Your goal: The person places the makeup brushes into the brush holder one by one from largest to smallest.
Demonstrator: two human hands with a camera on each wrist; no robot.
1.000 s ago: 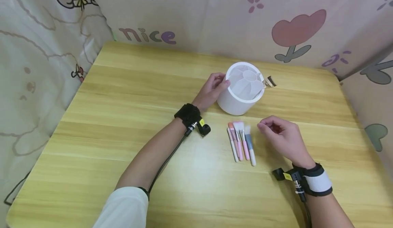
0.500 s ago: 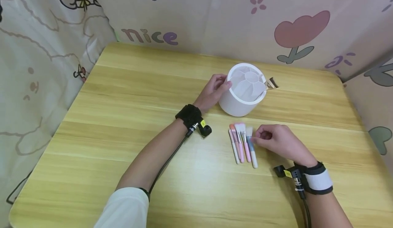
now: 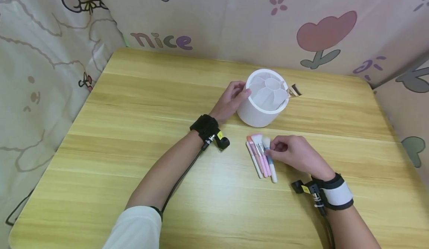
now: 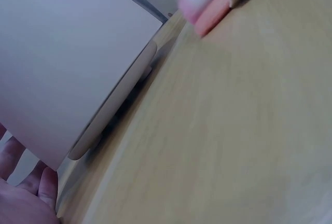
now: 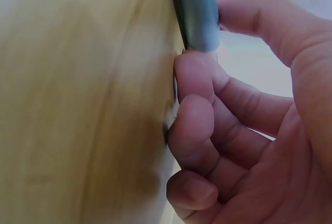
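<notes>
In the head view a white round makeup organizer (image 3: 257,115) with petal-shaped compartments stands towards the back of the table. My left hand (image 3: 231,100) holds its left side, thumb at the rim. An eyelash curler (image 3: 294,90) leans out over the organizer's right edge. Several makeup brushes lie side by side in front of it, bristles pointing away from me. My right hand (image 3: 295,152) is at the rightmost one, a makeup brush with a blue ferrule (image 3: 269,155), pinching it between thumb and index finger. The right wrist view shows that blue ferrule (image 5: 199,19) against the thumb and fingertips.
All of this is on a wooden table (image 3: 151,92). A printed cloth (image 3: 231,25) hangs behind its back edge, and another cloth (image 3: 37,111) hangs on the left. Black wrist cameras with cables (image 3: 181,180) are strapped to both forearms.
My right hand has moved left to the blue-ferruled makeup brush and taken it between thumb and finger. The brushes have shifted slightly left, closer together. My left hand stays on the organizer.
</notes>
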